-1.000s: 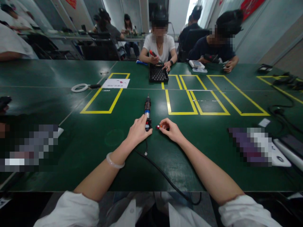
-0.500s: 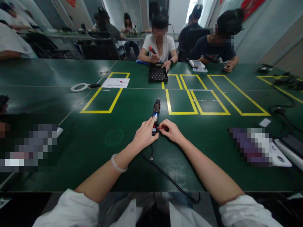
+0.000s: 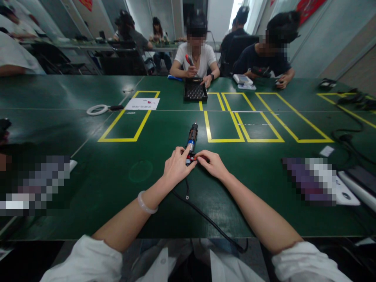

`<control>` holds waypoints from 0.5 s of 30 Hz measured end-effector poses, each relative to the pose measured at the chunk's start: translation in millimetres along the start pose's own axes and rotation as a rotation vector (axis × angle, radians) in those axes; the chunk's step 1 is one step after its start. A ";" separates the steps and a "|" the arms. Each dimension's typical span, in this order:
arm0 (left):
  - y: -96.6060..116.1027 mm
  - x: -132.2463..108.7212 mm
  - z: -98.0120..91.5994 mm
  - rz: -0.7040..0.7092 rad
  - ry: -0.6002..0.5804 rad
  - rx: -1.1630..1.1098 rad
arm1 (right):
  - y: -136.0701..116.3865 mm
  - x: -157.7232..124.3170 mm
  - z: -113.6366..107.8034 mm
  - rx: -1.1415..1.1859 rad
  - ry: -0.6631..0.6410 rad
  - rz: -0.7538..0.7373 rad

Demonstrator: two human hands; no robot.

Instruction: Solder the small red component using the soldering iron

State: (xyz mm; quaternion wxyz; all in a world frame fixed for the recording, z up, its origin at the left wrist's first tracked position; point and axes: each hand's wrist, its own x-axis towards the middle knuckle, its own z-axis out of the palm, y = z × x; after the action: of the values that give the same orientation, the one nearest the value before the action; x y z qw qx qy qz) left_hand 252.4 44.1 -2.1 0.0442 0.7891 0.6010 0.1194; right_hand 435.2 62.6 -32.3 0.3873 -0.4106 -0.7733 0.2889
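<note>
On the green table lies a slim power tool with its inner parts exposed (image 3: 192,135): a black nose with a thin metal tip, a brown section, a blue band and a silver body. My left hand (image 3: 176,166) is closed around its rear, forefinger along the silver part, and hides some of it. From the right, my right hand (image 3: 213,164) pinches a small red-orange piece, perhaps a wire, at the tool's rear end. A short dark lead with a ring terminal (image 3: 187,197) hangs out below. The black cord (image 3: 211,222) runs toward me over the table edge.
Across the table a person in white (image 3: 195,51) works over a black tray (image 3: 195,94). Another in dark clothing (image 3: 249,56) holds a dark tool. Yellow tape outlines (image 3: 226,140), a white sheet (image 3: 142,103) and a white cable coil (image 3: 96,110) lie ahead. Blurred-out items lie on both sides.
The tool's rear has shifted slightly left and the tool tilts a little more. My left forefinger now lies further along it. My right hand stays at the red-orange piece.
</note>
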 end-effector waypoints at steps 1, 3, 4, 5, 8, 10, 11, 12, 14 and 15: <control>-1.1 1.2 0.0 -0.006 0.003 0.007 | 0.2 -0.6 -0.1 0.019 -0.008 0.010; -3.4 3.5 -0.6 -0.014 0.001 0.017 | 1.2 -1.7 0.0 0.059 -0.034 0.032; -4.5 4.4 -1.3 -0.016 -0.003 0.022 | 1.9 -2.2 0.1 0.080 -0.048 0.040; -5.6 5.2 -2.1 -0.018 -0.008 0.027 | 2.4 -2.6 0.2 0.101 -0.061 0.046; -8.7 6.8 -5.1 -0.015 -0.017 0.053 | 2.7 -3.1 0.5 0.144 -0.091 0.046; -12.2 7.8 -7.3 -0.005 -0.010 0.085 | 2.1 -3.0 0.2 0.157 -0.089 0.042; -15.1 8.5 -8.6 -0.003 -0.005 0.105 | 1.9 -3.0 0.0 0.163 -0.082 0.043; -19.1 9.5 -10.1 -0.008 -0.002 0.126 | 1.9 -3.0 -0.3 0.172 -0.074 0.046; -31.6 12.3 -14.0 -0.036 -0.005 0.166 | 3.0 -3.0 -0.5 0.193 -0.060 0.059; -40.5 14.0 -16.5 -0.060 -0.009 0.182 | 4.0 -3.1 -0.4 0.202 -0.055 0.068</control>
State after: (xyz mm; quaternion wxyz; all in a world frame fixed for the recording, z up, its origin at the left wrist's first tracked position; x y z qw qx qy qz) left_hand 214.0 67.5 7.1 -0.0211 0.7720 0.6325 0.0593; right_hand 438.3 62.0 -36.3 0.3954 -0.3875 -0.7361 0.3894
